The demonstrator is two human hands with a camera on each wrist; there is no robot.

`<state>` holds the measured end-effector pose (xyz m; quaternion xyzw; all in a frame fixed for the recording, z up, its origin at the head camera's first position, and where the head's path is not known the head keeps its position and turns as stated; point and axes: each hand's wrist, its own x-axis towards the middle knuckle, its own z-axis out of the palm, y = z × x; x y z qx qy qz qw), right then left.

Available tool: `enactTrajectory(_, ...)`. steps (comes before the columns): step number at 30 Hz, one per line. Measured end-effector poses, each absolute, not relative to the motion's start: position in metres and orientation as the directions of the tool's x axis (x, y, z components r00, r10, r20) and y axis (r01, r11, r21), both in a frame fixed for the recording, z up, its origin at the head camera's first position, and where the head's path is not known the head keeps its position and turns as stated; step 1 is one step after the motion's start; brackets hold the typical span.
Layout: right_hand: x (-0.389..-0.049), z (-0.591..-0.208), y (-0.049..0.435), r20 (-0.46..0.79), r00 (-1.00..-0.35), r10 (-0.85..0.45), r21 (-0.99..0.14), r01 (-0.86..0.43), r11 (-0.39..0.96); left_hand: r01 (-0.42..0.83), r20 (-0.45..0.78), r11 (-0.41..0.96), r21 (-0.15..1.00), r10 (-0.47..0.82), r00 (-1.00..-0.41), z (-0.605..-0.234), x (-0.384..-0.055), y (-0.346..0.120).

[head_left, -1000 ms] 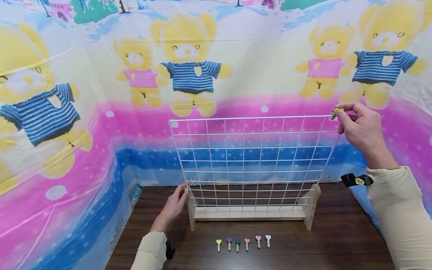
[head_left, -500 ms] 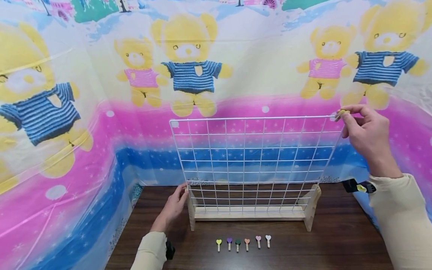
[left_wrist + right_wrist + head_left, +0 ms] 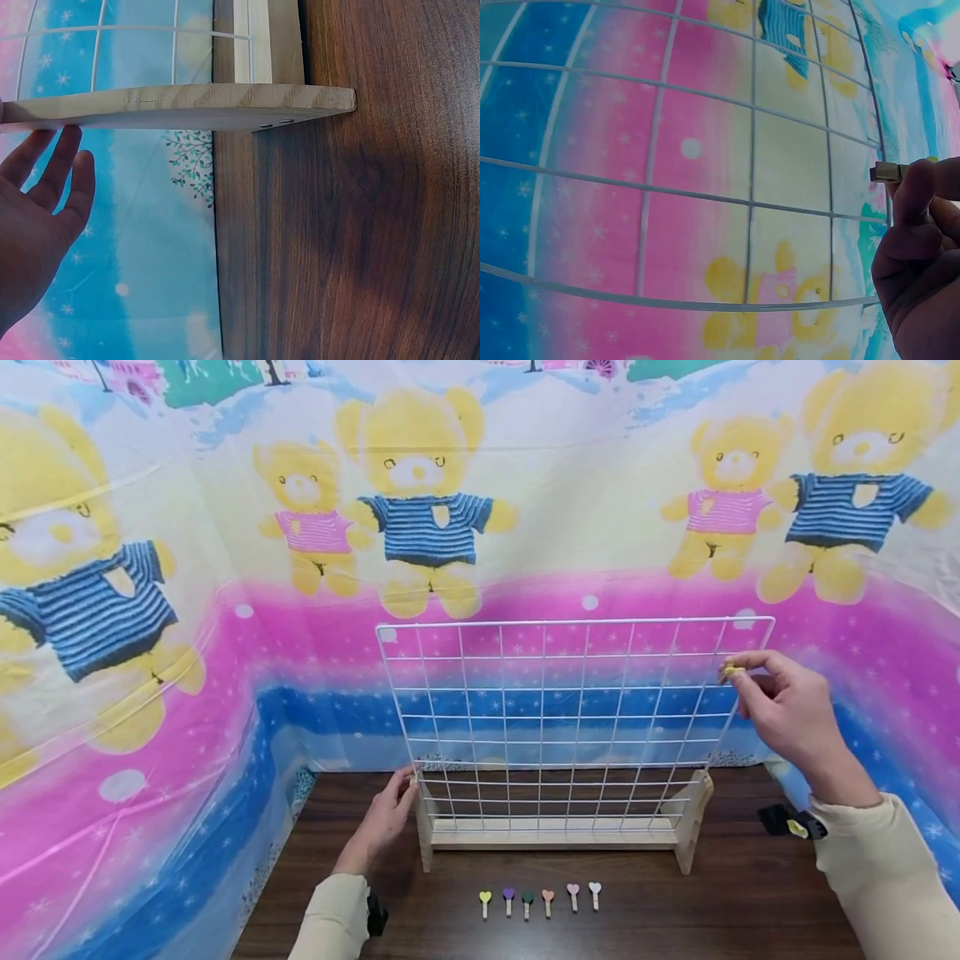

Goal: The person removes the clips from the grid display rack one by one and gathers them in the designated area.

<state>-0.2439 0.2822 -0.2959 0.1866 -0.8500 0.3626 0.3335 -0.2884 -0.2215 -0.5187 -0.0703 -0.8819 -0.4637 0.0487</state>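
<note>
In the head view my right hand (image 3: 795, 706) pinches a small wooden clothespin with a yellow heart (image 3: 731, 670) between thumb and index finger. It is close to the right side of a white wire grid (image 3: 581, 688), below its top right corner. The right wrist view shows the clothespin's bare wooden end (image 3: 886, 173) poking out past the thumb, near the grid's edge. My left hand (image 3: 386, 818) holds the top of the left upright of the wooden stand (image 3: 555, 841) that carries the grid. In the left wrist view, its fingertips touch the upright's outer face (image 3: 202, 120).
Several heart-topped clothespins lie in a row on the dark wooden table in front of the stand: yellow (image 3: 485, 898), purple (image 3: 508, 894), green (image 3: 527, 900), orange (image 3: 547, 894), pink (image 3: 573, 891) and white (image 3: 595, 889). A bear-print cloth (image 3: 570, 510) hangs behind.
My right hand has come down and slightly left with the yellow-heart clothespin, from the grid's top right corner to lower beside its right edge. The left hand stays on the stand.
</note>
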Motion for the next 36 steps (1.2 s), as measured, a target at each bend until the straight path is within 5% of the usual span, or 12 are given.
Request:
enactTrajectory(19, -0.239, -0.373, 0.268, 0.590, -0.789, -0.169, -0.516, -0.530, 0.673, 0.171, 0.153, 0.567, 0.806, 0.080, -0.985, -0.518, -0.287, -0.221)
enactTrajectory(36, -0.240, -0.474, 0.251, 0.291, -0.939, -0.185, -0.667, -0.338, 0.664, 0.181, 0.166, 0.555, 0.812, 0.077, -0.983, -0.517, -0.287, -0.221)
